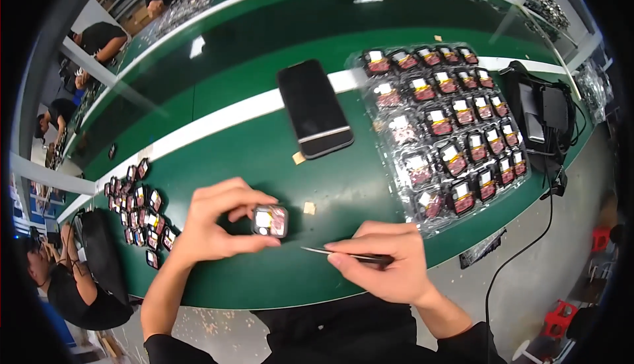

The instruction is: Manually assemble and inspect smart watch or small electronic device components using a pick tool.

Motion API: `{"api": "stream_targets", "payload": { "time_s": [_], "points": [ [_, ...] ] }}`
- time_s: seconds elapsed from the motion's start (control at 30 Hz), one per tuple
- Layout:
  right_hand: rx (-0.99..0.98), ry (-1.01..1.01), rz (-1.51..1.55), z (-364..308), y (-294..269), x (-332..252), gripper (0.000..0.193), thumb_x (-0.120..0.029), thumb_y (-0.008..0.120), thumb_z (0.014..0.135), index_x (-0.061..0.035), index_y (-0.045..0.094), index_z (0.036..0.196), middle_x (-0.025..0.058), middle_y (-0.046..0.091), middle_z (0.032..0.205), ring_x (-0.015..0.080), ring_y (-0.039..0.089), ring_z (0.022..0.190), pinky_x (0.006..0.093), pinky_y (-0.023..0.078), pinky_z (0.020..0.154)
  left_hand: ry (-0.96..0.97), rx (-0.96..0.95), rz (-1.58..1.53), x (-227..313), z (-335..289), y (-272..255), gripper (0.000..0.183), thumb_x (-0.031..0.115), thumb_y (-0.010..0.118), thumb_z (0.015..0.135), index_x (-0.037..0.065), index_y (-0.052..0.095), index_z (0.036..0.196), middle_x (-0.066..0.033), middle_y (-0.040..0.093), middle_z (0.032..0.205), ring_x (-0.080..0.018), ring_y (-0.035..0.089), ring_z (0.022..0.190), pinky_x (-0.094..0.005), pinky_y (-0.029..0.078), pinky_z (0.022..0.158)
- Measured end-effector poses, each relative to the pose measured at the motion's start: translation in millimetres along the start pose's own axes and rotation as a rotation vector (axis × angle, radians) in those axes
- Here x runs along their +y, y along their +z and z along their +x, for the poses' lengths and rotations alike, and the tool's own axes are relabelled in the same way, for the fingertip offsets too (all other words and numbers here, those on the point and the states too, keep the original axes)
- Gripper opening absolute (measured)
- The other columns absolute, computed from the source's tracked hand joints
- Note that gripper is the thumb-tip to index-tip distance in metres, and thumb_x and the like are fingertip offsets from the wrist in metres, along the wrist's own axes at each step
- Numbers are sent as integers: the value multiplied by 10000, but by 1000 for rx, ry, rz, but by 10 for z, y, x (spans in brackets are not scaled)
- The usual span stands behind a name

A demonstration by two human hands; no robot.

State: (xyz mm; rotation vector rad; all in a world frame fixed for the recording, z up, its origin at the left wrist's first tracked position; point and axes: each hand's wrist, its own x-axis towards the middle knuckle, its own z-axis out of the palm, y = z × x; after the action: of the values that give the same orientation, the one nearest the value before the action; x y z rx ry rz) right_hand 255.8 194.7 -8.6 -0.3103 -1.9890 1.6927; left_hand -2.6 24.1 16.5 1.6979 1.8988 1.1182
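My left hand [214, 225] grips a small square black-cased device [270, 222] between thumb and fingers, a little above the green table. Its upturned face carries a white patch and a reddish printed area. In my right hand [393, 261] is a pair of tweezers [373, 258], held like a pen, with the thin tips pointing left toward the device but apart from it. A small tan scrap [309, 208] lies on the table between the two hands.
Similar devices fill a clear plastic tray [399, 189] on the right; more lie loosely piled [137, 209] at left. A large dark phone [316, 106] lies beyond my hands. A black bag [541, 116] and cable sit past the tray. Co-workers [82, 278] work along the left.
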Motion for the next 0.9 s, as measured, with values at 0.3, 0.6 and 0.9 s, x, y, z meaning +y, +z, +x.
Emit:
{"api": "stream_targets", "payload": {
  "time_s": [0.3, 0.6, 0.9],
  "points": [
    [-40, -83, -8, -28, -14, 15, 183, -9, 842, 928, -15, 861, 1110, 37, 699, 741, 97, 561, 557, 277, 411, 507, 294, -129, 160, 299, 1818, 17, 453, 262, 996, 779, 24, 818, 1121, -35, 625, 826, -143, 531, 701, -306, 412, 626],
    [-30, -60, -24, -6, 21, 30, 197, -2, 869, 901, -25, 879, 1097, 23, 704, 728, 62, 544, 567, 258, 372, 519, 379, -289, 344, 155, 2309, 264, 605, 209, 896, 889, 58, 719, 1447, -145, 738, 1249, -314, 716, 958, -437, 603, 837],
    [20, -38, -123, -45, 9, -14, 168, 0, 879, 869, -14, 876, 1036, 44, 685, 699, 91, 601, 564, 261, 427, 528, 161, 61, 372, -447, 1311, -337, 344, 186, 824, 960, 69, 767, 1278, -91, 720, 1206, -246, 700, 872, -388, 581, 764]
  ]
}}
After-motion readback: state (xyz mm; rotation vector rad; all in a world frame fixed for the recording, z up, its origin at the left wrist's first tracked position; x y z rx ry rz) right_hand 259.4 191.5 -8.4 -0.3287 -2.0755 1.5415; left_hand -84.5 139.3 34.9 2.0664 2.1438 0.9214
